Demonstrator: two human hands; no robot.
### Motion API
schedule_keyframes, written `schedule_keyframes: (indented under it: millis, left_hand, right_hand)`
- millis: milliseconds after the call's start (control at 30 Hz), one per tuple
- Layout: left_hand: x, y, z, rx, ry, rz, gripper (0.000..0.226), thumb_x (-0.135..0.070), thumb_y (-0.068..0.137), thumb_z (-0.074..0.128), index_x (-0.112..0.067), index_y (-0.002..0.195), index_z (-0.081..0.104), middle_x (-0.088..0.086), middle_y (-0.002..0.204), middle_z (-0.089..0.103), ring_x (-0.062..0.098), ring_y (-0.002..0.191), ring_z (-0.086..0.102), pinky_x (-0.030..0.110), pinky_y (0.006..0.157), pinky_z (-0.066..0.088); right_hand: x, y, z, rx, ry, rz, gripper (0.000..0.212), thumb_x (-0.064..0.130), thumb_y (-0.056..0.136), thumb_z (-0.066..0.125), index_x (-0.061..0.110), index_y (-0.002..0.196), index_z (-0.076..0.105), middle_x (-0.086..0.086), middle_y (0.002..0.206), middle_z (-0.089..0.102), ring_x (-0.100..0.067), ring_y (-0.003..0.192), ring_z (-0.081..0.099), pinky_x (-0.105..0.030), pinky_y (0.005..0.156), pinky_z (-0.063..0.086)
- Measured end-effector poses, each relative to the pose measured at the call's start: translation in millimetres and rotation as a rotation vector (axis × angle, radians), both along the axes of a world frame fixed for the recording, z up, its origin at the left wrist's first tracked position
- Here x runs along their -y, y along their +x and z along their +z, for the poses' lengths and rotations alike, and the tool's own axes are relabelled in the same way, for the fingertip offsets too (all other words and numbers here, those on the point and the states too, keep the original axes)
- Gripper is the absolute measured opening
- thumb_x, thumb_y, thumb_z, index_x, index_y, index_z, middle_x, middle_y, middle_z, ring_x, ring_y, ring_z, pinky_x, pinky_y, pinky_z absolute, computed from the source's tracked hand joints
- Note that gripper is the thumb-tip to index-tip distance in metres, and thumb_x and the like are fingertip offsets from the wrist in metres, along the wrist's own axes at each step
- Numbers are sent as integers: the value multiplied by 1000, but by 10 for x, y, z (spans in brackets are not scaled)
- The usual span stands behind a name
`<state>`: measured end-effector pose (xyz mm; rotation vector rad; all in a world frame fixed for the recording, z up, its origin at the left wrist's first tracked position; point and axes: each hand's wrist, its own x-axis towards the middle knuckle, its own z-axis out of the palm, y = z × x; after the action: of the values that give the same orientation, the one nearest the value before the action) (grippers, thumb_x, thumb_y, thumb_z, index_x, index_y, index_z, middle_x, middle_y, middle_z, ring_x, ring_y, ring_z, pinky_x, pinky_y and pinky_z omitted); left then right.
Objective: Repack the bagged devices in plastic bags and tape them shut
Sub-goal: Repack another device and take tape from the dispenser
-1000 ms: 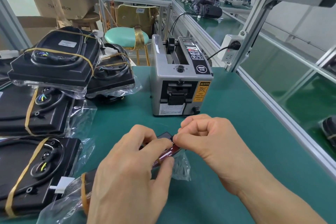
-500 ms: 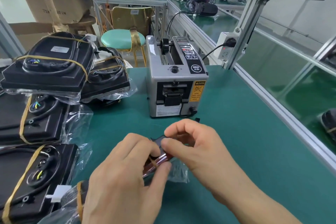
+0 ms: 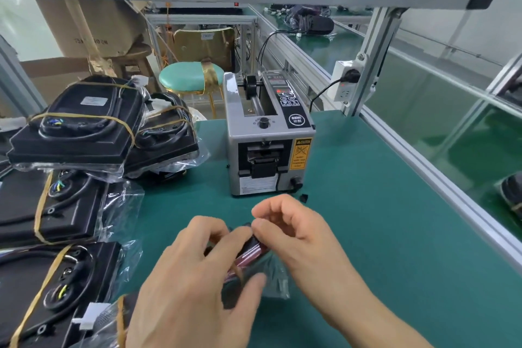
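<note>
Mostly, the small dark device is sitting hidden between the two hands, just in front of the grey tape dispenser; only a glossy dark edge with a reddish sheen and a rubber band is showing, and its exact shape is hard to make out. The left hand is curling round the device from the near side, thumb underneath, gripping it. The right hand is pinching at the device's far end with thumb and forefinger; what those fingertips are holding is too small to tell beyond the device itself. A crumpled clear plastic bag is lying under the right hand's palm, touching the device. Left of the dispenser, banded black devices in bags are lying stacked on the green mat, the nearest ones being cut off by the picture's edge.
</note>
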<state>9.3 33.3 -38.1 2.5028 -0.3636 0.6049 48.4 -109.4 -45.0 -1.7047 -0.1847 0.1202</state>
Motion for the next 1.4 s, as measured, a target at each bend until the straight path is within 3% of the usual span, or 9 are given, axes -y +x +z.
schedule_keyframes:
  millis: [133,200,300,400,533,700,900,1067,1400]
  left_hand:
    - [-50,31,9,-4,116,-16,42,-40,63,63,-30,102,74,-11,97,68,6,74,61,20,52,48]
    - [-136,5,55,1,29,-19,42,-44,71,53,-32,107,72,-19,104,68,1,83,57,12,59,47]
    - [-206,-52,83,20,-363,-56,48,-45,68,60,-45,116,65,-19,115,64,-3,101,60,6,83,45]
    - [-144,-119,19,-10,-947,-220,71,-47,57,84,-42,123,60,-4,118,67,14,109,64,24,96,47]
    - [-147,-174,-66,-41,-1251,-232,75,0,52,78,-34,118,67,4,114,68,25,106,65,49,94,47]
    - [-198,-56,186,-110,-959,-167,57,-32,48,80,-37,104,69,-3,106,70,12,91,70,18,76,54]
    - [-187,-32,202,-109,-865,-111,49,-36,48,81,-33,96,72,-2,96,72,10,83,69,18,74,54]
    - [-177,-40,181,-116,-910,-129,48,-34,43,83,-32,90,73,-1,94,73,8,79,70,16,71,54]
    - [-256,-86,207,-159,-947,-139,57,-51,33,90,-22,80,74,-4,105,71,9,91,69,15,72,53]
  right_hand:
    - [113,-7,-128,-137,118,-78,8,19,91,61,24,90,67,8,85,70,-4,79,63,-17,75,50]
    - [209,-53,-140,-208,168,39,31,45,82,68,31,110,63,17,109,68,4,106,60,-14,91,46]
    - [327,-43,-9,-97,4,300,85,61,58,80,49,133,42,30,132,53,10,125,46,-17,103,37]
    - [361,21,248,169,-74,237,71,38,59,86,51,120,52,20,119,63,0,112,60,-14,95,43]
    - [302,57,444,352,-101,226,58,19,64,84,43,112,61,17,107,67,1,102,63,-4,85,42]
    - [182,64,541,515,-204,301,42,15,66,86,26,103,68,16,113,61,-3,109,59,-7,87,40]
    - [200,13,618,599,-181,256,8,20,78,75,26,77,69,15,110,60,-8,99,60,-15,82,44]
    - [153,-175,341,1231,-572,-25,10,22,91,60,25,83,54,15,100,53,-6,103,54,-26,88,36]
    - [-81,-416,256,1196,-597,-253,15,18,77,61,30,77,52,18,117,57,-3,107,48,-22,89,33]
